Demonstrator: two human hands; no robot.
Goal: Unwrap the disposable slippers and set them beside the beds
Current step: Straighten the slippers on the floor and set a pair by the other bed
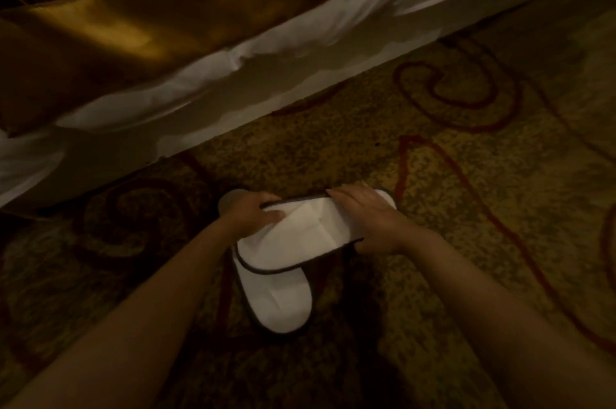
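Observation:
I hold a white disposable slipper [310, 232] with dark trim crosswise above the carpet. My left hand [256, 210] grips its left end, fingers over the far edge. My right hand [370, 218] grips its right end. A second white slipper [280, 298] lies flat on the carpet just below the held one, partly covered by it. No wrapper shows in view. The bed [206, 98] with white sheets runs diagonally across the top, a short way beyond the slippers.
A gold satin bed runner [140, 25] drapes over the bed's side. The patterned brown and gold carpet [466, 175] with red swirls spreads to the right and below. The room is dim.

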